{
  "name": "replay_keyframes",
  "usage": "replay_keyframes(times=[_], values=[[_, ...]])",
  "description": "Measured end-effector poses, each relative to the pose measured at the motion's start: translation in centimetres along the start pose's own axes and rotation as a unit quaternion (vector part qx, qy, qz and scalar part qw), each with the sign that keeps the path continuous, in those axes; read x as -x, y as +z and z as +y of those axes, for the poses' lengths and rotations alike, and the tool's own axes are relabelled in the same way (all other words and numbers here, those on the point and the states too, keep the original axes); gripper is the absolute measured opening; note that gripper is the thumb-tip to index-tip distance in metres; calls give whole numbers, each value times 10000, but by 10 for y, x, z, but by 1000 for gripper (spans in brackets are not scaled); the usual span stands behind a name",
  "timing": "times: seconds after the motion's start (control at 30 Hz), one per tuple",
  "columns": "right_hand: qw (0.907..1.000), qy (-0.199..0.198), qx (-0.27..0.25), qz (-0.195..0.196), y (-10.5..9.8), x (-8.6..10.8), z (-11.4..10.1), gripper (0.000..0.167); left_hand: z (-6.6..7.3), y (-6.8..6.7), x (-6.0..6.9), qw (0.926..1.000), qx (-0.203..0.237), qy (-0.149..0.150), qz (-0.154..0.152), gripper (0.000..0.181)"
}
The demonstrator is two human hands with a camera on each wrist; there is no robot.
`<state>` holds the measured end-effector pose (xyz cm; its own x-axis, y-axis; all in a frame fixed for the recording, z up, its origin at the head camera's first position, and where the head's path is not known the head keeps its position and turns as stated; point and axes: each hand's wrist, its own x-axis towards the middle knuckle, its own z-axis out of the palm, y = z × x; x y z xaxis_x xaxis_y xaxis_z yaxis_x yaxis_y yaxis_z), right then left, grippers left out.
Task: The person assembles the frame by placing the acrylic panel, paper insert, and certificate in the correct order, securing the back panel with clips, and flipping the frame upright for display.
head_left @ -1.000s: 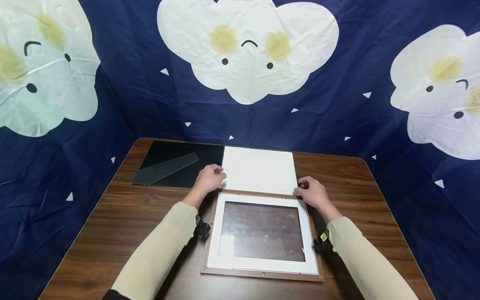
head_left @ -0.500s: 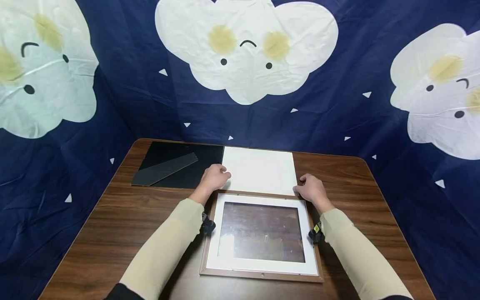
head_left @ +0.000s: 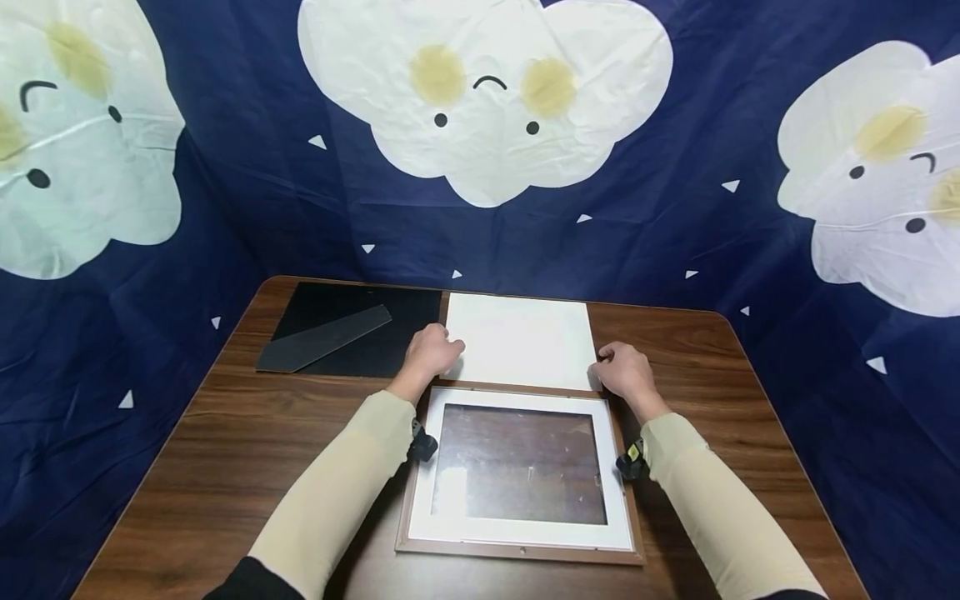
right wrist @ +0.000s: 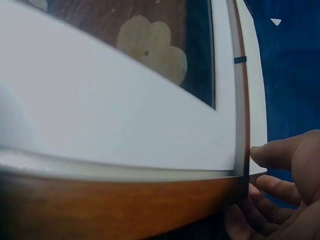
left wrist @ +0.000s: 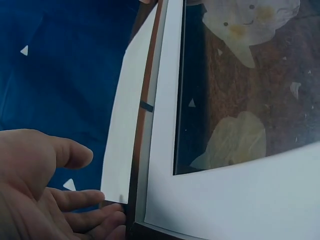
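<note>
A white rectangular sheet (head_left: 521, 337) lies flat on the table, just beyond a brown picture frame (head_left: 637, 525). Inside the frame are a white mat border (head_left: 517, 531) and a clear pane (head_left: 521, 467). My left hand (head_left: 433, 350) is at the sheet's left edge; in the left wrist view a fingertip touches its near corner, with the thumb held apart. At the opposite edge my right hand (head_left: 626, 369) pinches the near corner, thumb on top and index finger at the edge. The underside of that corner is hidden.
A black board (head_left: 401, 354) lies at the back left, with a dark strip-like stand piece (head_left: 326, 340) across it. A dark blue cloth (head_left: 525, 250) with cloud prints hangs right behind the table (head_left: 247, 450) and along both sides.
The white sheet has shifted slightly right, opening a narrow gap beside the black board. My left hand has moved right with its edge; my right hand stays at the right corner.
</note>
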<state>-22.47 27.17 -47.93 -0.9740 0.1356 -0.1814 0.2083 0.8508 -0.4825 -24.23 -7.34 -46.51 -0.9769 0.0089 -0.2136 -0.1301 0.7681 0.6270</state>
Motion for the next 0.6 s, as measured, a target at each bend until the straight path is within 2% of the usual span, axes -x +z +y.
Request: replay_keyframes(times=[0.33, 0.6], values=[[9983, 195, -540, -51, -2, 1, -9, 45, -4, 0, -5, 9999, 106, -24, -39, 50], [9948, 335, -949, -133, 2, -1, -7, 45, -7, 1, -8, 9998, 176, -16, -36, 54]])
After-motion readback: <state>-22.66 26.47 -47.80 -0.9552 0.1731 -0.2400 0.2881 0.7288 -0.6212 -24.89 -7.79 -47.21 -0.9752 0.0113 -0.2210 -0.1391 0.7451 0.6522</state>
